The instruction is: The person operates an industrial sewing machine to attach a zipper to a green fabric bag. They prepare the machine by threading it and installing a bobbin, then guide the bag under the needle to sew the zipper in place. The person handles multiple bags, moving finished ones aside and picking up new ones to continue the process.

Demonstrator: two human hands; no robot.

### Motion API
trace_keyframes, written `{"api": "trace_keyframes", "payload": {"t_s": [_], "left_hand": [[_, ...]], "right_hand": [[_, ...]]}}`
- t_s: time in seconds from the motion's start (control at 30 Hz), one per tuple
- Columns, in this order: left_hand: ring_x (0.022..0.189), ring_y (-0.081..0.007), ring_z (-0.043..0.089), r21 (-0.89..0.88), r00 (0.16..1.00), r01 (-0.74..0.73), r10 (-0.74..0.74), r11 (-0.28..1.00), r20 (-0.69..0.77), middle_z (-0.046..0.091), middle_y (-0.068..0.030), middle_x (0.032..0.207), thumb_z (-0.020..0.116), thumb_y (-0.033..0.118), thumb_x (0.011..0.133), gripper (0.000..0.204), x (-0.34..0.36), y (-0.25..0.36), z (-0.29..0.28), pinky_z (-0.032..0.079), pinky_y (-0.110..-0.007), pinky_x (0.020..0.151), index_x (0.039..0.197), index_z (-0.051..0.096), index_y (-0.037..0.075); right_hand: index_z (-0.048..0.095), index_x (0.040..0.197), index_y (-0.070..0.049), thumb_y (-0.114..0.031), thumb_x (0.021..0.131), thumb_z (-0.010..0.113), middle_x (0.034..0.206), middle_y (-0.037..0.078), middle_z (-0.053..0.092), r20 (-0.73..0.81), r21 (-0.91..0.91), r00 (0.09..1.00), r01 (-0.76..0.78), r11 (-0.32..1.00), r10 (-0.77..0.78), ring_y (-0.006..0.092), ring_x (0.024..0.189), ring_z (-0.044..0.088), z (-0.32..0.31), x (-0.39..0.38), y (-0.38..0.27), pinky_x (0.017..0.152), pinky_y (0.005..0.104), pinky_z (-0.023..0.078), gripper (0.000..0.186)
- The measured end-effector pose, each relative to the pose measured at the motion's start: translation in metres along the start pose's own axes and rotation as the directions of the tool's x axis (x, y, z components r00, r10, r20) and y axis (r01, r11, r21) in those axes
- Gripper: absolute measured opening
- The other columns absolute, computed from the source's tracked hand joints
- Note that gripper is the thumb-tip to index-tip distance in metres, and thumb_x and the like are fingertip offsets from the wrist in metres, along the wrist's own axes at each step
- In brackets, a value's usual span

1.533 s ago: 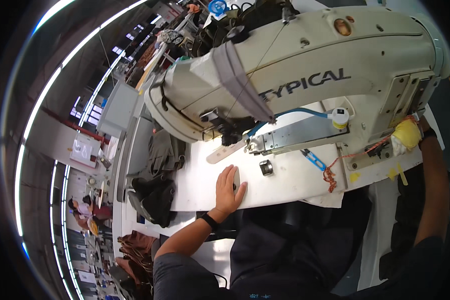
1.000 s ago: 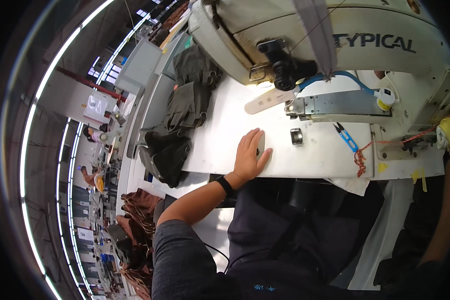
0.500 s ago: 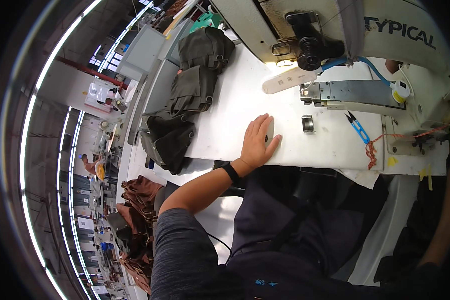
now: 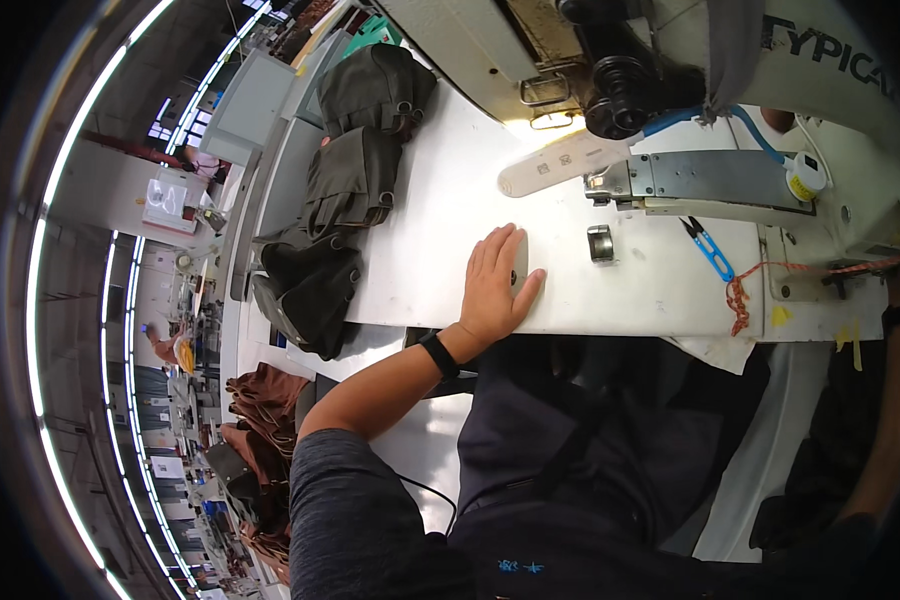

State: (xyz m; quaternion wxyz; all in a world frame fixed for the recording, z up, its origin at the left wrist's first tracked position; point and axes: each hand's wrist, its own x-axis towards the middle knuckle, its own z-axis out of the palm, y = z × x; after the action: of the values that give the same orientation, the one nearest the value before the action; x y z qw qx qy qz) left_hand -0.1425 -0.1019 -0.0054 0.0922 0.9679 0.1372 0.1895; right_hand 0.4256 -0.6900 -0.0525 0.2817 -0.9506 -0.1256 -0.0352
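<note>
My left hand (image 4: 490,290) lies palm down with fingers stretched on the white worktable (image 4: 410,290), over a small plate with a dark hole. Right of it are a small metal bobbin case (image 4: 600,243), blue thread snips (image 4: 708,250) and an orange cord (image 4: 738,305). Above stands a cream sewing machine (image 4: 845,180), with a metal bed (image 4: 710,178), a pale paddle-shaped piece (image 4: 540,170) and a blue hose (image 4: 755,135). My right hand (image 4: 897,285) is at the machine's right end, its fingers hidden.
Dark olive bags (image 4: 350,175) lie along the table's left side. A pile of brown fabric or leather (image 4: 265,410) sits lower left. A person (image 4: 165,345) is among distant workstations at the left, under strip lights. My dark-clad lap is below the table edge.
The view has shifted, so the sewing machine now sits higher and further right and more of the olive bags shows. My left hand stays flat on the table; my right stays at the right end.
</note>
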Motion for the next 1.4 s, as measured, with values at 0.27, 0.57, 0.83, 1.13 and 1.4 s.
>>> {"api": "trace_keyframes", "payload": {"t_s": [0.27, 0.57, 0.83, 1.13, 1.4], "left_hand": [[0.133, -0.0441, 0.046, 0.006, 1.000, 0.003, -0.003, 1.000, 0.027, 0.049, -0.0259, 0.145, 0.065, 0.025, 0.095, 0.058, -0.003, -0.004, -0.001, 0.034, -0.050, 0.114, 0.143, 0.048, -0.003], [0.138, -0.0448, 0.043, -0.036, 0.998, -0.032, 0.034, 0.999, 0.059, 0.047, -0.0286, 0.148, 0.064, 0.018, 0.095, 0.057, 0.018, -0.002, 0.012, 0.032, -0.050, 0.117, 0.144, 0.047, -0.005], [0.142, -0.0457, 0.037, -0.011, 0.986, -0.036, 0.037, 0.999, 0.161, 0.037, -0.0308, 0.153, 0.048, 0.021, 0.106, 0.054, -0.007, -0.001, 0.012, 0.028, -0.051, 0.120, 0.149, 0.037, -0.010], [0.147, -0.0436, 0.035, 0.294, 0.958, -0.037, -0.050, 0.955, 0.283, 0.036, -0.0293, 0.158, 0.039, 0.044, 0.109, 0.066, -0.011, -0.007, 0.002, 0.028, -0.052, 0.122, 0.157, 0.034, -0.001], [0.147, -0.0431, 0.034, 0.359, 0.947, -0.055, -0.066, 0.932, 0.316, 0.035, -0.0290, 0.159, 0.036, 0.048, 0.109, 0.068, -0.011, -0.009, -0.002, 0.026, -0.052, 0.122, 0.158, 0.033, 0.000]], "right_hand": [[0.062, 0.123, -0.002, -0.012, 0.089, 0.058, 0.113, 0.023, 0.066, -0.024, 0.000, 1.000, 0.009, 1.000, -0.009, 0.0365, 0.109, 0.066, 0.001, -0.010, 0.008, 0.092, 0.0430, 0.053, 0.035], [0.062, 0.124, -0.002, -0.011, 0.089, 0.058, 0.114, 0.023, 0.065, -0.113, -0.101, 0.984, 0.125, 0.987, -0.137, 0.0362, 0.109, 0.066, 0.002, -0.014, -0.020, 0.093, 0.0430, 0.053, 0.036], [0.066, 0.122, -0.004, -0.011, 0.089, 0.055, 0.118, 0.020, 0.066, 0.001, -0.014, 0.948, 0.319, 0.948, -0.319, 0.0348, 0.108, 0.067, 0.051, 0.035, -0.090, 0.094, 0.0427, 0.053, 0.035], [0.073, 0.126, -0.010, -0.017, 0.096, 0.048, 0.113, 0.014, 0.075, 0.280, 0.484, 0.886, 0.203, 0.851, -0.370, 0.0251, 0.101, 0.070, 0.026, 0.007, -0.106, 0.090, 0.0384, 0.054, 0.040], [0.077, 0.114, -0.013, -0.024, 0.095, 0.057, 0.105, 0.010, 0.076, 0.147, 0.205, 0.834, 0.500, 0.841, -0.532, 0.0303, 0.098, 0.071, 0.005, 0.001, -0.106, 0.085, 0.0424, 0.054, 0.029]]}}
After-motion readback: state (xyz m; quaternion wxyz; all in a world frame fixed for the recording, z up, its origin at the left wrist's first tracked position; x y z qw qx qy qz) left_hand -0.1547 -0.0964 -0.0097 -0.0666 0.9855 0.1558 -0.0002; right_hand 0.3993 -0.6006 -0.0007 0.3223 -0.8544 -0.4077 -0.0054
